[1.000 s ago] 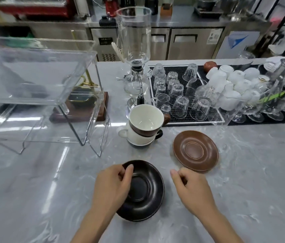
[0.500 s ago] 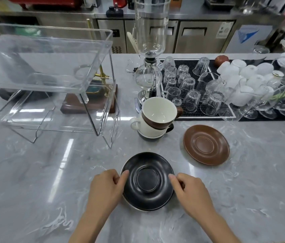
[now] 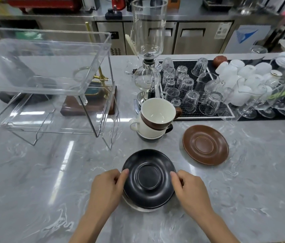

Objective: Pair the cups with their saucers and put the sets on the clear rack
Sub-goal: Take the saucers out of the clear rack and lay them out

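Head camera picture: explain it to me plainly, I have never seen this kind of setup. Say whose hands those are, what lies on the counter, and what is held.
There is no machine: the one camera sits on a person's head, looking down. The left hand and right hand grip opposite rims of a black saucer, which lies on a pale saucer. On the marble counter stand a stack of cups, a brown saucer and the clear rack, with upturned glasses behind.

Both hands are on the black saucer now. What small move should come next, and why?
Probably lift the black saucer off the white saucer beneath it. The left hand and right hand pinch its opposite edges, and the stacked cups still need separate saucers.
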A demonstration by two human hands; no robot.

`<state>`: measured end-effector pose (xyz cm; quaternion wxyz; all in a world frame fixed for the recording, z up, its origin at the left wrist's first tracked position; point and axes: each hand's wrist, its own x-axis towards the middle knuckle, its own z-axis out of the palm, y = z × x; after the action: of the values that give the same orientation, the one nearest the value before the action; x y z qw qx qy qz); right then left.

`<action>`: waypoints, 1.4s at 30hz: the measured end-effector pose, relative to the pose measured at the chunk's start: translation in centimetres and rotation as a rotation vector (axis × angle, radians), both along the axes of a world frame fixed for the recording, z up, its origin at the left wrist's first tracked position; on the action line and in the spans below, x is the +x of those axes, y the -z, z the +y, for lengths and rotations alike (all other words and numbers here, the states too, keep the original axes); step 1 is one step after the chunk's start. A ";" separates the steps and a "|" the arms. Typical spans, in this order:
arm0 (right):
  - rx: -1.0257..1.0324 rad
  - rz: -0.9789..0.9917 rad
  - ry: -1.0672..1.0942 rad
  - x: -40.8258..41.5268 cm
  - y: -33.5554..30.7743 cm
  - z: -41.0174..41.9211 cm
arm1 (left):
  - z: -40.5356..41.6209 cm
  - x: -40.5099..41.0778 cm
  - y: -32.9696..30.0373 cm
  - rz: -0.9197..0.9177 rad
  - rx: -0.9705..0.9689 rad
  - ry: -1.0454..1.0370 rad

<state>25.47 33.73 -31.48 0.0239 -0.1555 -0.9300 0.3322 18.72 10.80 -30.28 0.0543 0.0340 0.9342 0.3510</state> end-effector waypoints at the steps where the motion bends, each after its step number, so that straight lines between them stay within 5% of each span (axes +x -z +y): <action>1: -0.003 0.022 0.005 0.0 -0.4 0.3 | 0.2 -0.2 -0.3 0.019 0.001 0.013; 22: 0.084 -0.052 0.404 10.1 -1.3 9.6 | 14.4 -0.3 -0.4 0.088 -0.186 0.563; 42: 0.136 -0.185 0.421 11.7 0.9 11.8 | 18.1 0.4 0.0 0.007 -0.449 0.711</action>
<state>37.12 45.54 -32.40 0.0177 -0.3740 -0.8955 0.2407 19.16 28.94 -30.23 0.1751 0.3429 0.9177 0.0980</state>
